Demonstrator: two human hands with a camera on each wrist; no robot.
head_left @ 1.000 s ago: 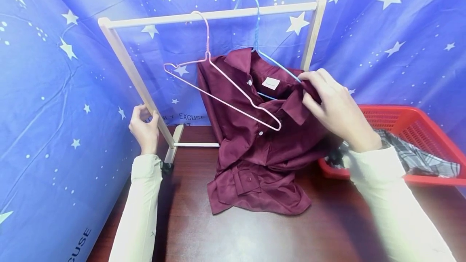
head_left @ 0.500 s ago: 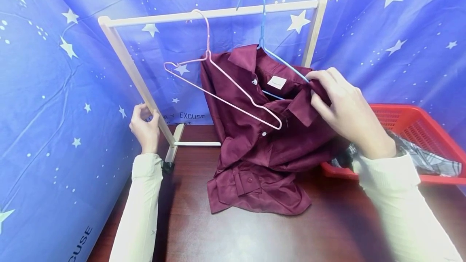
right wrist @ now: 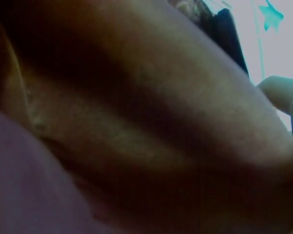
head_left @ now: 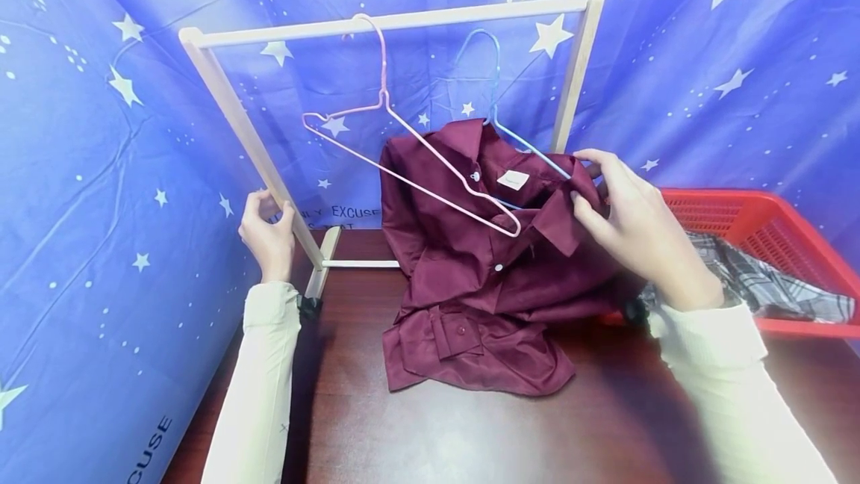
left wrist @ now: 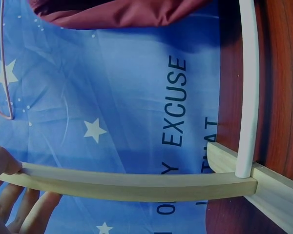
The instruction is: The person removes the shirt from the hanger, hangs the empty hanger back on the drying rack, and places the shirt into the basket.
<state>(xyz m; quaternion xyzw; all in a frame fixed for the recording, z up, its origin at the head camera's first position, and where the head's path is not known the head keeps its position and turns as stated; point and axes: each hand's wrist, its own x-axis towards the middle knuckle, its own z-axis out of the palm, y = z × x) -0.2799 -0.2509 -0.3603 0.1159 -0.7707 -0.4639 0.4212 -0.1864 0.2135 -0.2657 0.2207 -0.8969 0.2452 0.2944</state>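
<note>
My left hand (head_left: 267,236) grips the left post of a wooden clothes rack (head_left: 396,23), thumb on one side and fingers on the other, also seen in the left wrist view. At the right, my right hand (head_left: 638,222) pinches the shoulder of a maroon button shirt (head_left: 463,267) together with the arm of the blue wire hanger (head_left: 496,88) inside it. That hanger's hook stands below the top bar, apart from it. A bare pink hanger (head_left: 384,73) hangs on the bar, overlapping the shirt. In the right wrist view, skin fills most of the frame.
A red plastic basket (head_left: 739,204) with a plaid garment (head_left: 773,282) in it stands on the right. The shirt's lower part lies folded on the dark wooden table (head_left: 376,432). A blue star-printed curtain (head_left: 121,245) closes off the back and left.
The blue hanger's hook has come off the bar, up and then down below it. My right hand has moved slightly right and down with the shirt. The left hand has stayed put.
</note>
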